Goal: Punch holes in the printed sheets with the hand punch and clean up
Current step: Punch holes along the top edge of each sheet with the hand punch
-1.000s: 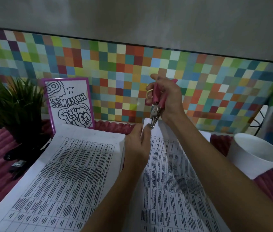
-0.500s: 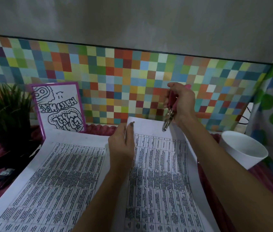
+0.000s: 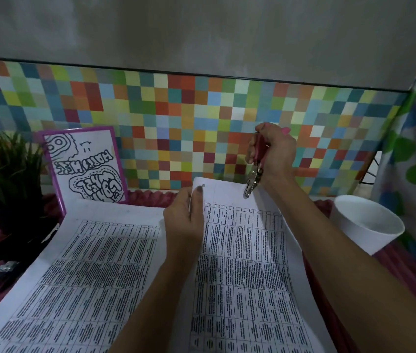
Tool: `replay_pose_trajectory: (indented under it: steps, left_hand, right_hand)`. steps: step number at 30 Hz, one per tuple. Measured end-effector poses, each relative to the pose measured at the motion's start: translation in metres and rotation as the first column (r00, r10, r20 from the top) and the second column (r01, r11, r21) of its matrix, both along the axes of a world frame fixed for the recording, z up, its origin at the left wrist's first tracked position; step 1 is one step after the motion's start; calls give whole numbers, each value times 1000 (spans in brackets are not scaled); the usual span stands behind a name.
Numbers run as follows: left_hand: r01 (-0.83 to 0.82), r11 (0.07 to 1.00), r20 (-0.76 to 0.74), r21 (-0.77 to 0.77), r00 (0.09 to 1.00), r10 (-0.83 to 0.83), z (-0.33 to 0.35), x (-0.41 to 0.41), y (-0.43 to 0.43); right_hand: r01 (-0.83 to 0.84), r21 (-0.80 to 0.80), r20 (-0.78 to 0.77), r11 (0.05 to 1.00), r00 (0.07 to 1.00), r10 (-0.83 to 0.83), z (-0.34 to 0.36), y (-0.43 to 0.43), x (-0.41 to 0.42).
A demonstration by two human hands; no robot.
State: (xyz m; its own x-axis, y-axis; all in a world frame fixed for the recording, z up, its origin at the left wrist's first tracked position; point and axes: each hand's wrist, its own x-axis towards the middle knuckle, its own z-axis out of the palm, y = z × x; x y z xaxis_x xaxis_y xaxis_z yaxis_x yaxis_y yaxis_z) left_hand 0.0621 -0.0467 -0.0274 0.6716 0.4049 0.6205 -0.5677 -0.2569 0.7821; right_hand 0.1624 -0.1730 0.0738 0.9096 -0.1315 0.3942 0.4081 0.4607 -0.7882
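My left grip (image 3: 185,217) pinches the light, floppy sheet (image 3: 240,263) at its top edge; my right grip (image 3: 277,154) curls round the hand punch (image 3: 252,178), nose on that edge. I think it buckles unless held near

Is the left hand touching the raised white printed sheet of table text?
Touching. The head view shows the left hand pinching the white printed sheet near its top corner, thumb on the front face.

Seen from a single head-worn camera, close above the printed sheets (image 3: 94,289), facing forward and down toward the far tiled wall (image 3: 151,110). Wide-angled, spanning a plant (image 3: 3,174) at far left to a white cup (image 3: 347,225) at right.
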Motion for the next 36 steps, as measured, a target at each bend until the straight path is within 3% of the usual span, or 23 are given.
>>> replay_pose_trajectory:
  steps: [5, 7, 10, 12, 15, 21, 27, 31, 36]
  left_hand:
    - [45, 999, -25, -16, 999, -46, -1, 0, 3]
    - [157, 979, -109, -132, 979, -172, 4, -1, 6]
    - [361, 868, -299, -342, 834, -464, 16, -1, 16]
    - [405, 849, -380, -340, 766, -518, 17, 1, 21]
    - [310, 923, -448, -227, 809, -382, 10, 5, 18]
    - [119, 979, -301, -167, 939, -166, 0, 7, 2]
    - [-5, 997, -265, -73, 964, -15, 0, 3, 2]
    - [-55, 993, -321, -106, 947, 19, 0, 8, 12]
    - [18, 979, -332, -204, 939, -86, 8, 4, 18]
  right_hand:
    - [49, 12, 43, 999, 998, -50, 1, 1, -3]
    - [49, 24, 36, 999, 998, -50, 1, 1, -4]
    - [3, 58, 22, 998, 1000, -4, 0, 2, -5]
    - [-31, 45, 37, 999, 999, 29, -2, 4, -5]
    - [-61, -24, 88, 998, 994, 63, -4, 6, -8]
    - [-152, -109, 41, 982, 987, 157, -5, 8, -19]
    - [-185, -184, 131, 965, 969, 211, -10, 10, -35]
    - [-108, -174, 206, 979, 968, 144, -4, -3, -34]
    - [-24, -119, 189, 993, 981, 47, 3, -23, -21]
